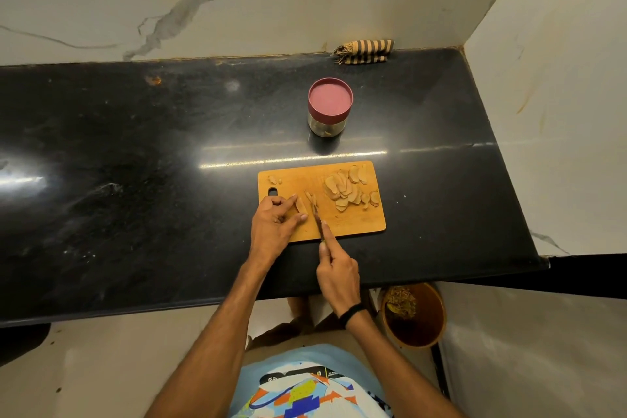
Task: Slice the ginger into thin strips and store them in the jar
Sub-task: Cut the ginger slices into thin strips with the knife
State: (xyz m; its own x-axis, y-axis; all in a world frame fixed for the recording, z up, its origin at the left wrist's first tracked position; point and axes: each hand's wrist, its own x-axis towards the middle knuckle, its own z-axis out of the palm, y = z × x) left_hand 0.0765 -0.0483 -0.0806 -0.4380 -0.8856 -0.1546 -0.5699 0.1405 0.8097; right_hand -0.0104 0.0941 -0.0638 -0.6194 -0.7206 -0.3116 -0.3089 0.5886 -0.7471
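A wooden cutting board [359,224] lies on the black counter. A pile of ginger slices [347,188] sits on its right half. My left hand [276,224] pinches a ginger slice [301,205] at the board's left part. My right hand [337,270] grips a knife [317,219], forefinger along its spine, blade tip next to a few cut strips [310,197]. A glass jar [330,107] with a maroon lid on it stands behind the board; some bits show at its bottom.
A striped folded cloth [364,51] lies against the back wall. A white wall closes the counter's right end. An orange bucket [415,314] with scraps stands on the floor below the counter's front edge. Small ginger bits [274,179] lie at the board's far left corner.
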